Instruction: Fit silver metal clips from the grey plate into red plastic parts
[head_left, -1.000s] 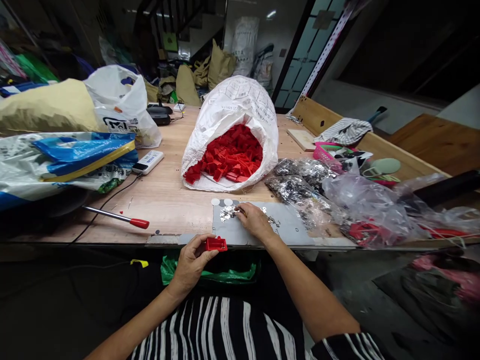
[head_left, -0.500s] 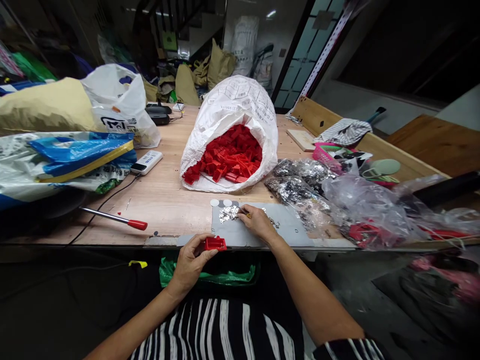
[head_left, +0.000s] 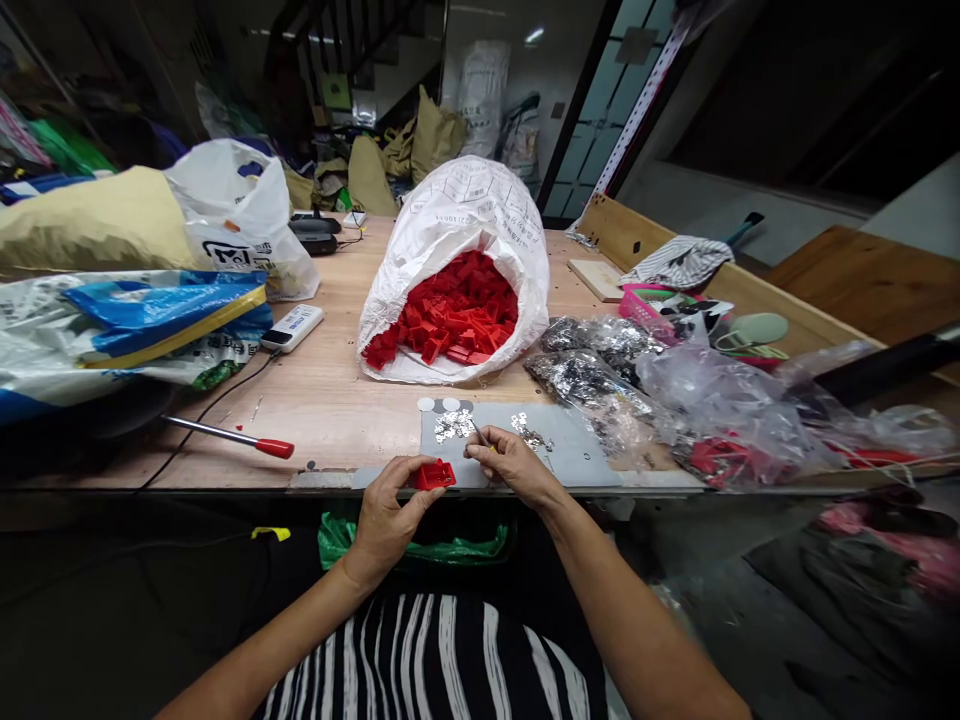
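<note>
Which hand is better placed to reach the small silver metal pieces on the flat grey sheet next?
Probably the right hand: it holds a thin, metallic-looking tool close beside the small silver metal pieces. The left hand is occupied, gripping a small red plastic box.

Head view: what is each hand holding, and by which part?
Left hand: small red case, by its left end. Right hand: thin tool, behind its exposed tip.

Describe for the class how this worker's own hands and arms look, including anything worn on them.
The left hand and right hand are bare, without gloves. No sleeve covers either forearm, and no watch shows at the wrists. The top is black with uneven white stripes.
</note>
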